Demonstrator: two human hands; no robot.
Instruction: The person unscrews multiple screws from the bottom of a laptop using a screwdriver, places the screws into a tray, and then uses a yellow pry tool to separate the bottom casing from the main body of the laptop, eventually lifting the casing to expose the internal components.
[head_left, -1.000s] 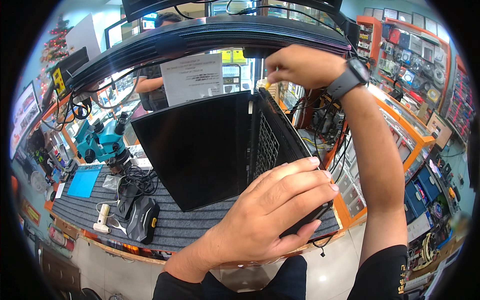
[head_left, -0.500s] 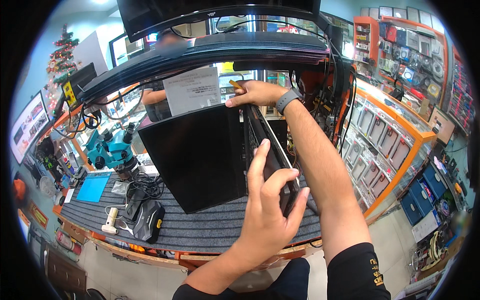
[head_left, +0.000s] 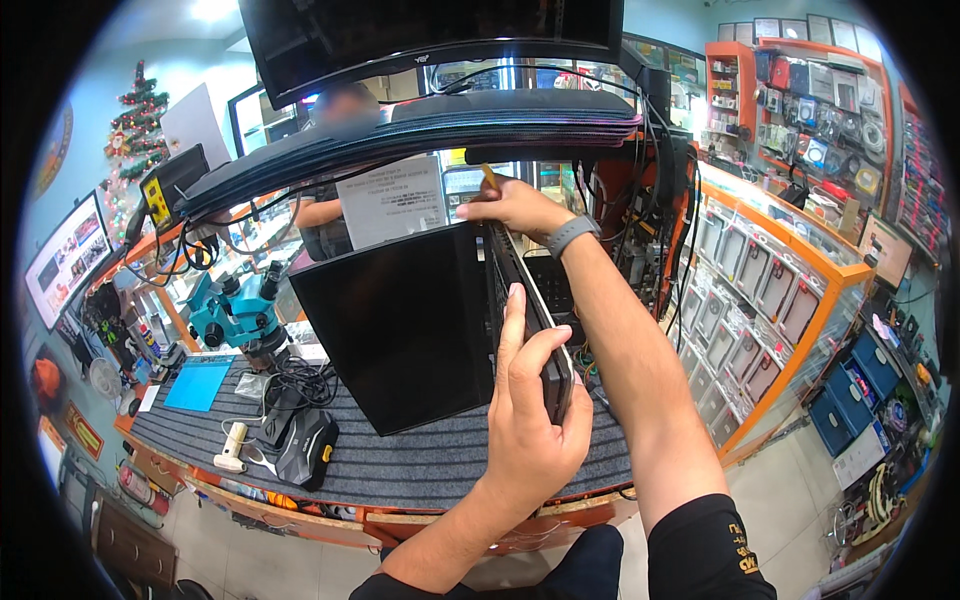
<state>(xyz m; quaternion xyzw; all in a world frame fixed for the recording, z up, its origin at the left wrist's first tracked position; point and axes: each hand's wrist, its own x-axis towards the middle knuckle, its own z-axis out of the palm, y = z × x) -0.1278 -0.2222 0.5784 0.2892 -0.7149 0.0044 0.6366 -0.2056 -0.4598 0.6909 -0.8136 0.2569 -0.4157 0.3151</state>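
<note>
A laptop stands on its side on the striped grey mat, partly unfolded. Its dark screen [head_left: 395, 330] faces me on the left, and the keyboard half [head_left: 530, 285] is seen nearly edge-on at the right. My left hand [head_left: 535, 400] is closed round the near edge of the keyboard half, with fingers on its inner side. At the laptop's upper far corner, near the hinge, is my right hand [head_left: 515, 212]. It pinches a thin yellow tool [head_left: 489, 177] whose exact kind I cannot make out; the working end is hidden. A grey band circles my right wrist.
Left on the mat [head_left: 370, 465] lie a black-and-grey device [head_left: 305, 450], a cream handheld tool [head_left: 232, 447], coiled cables and a blue pad [head_left: 197, 383]. A teal microscope [head_left: 238, 312] stands behind. A shelf [head_left: 420, 130] and monitor [head_left: 430, 45] overhang the laptop. Someone sits beyond.
My left hand has closed in on the keyboard half's edge, its fingers less spread. The yellow tool in my right hand now points more upright. The whole view has shifted slightly.
</note>
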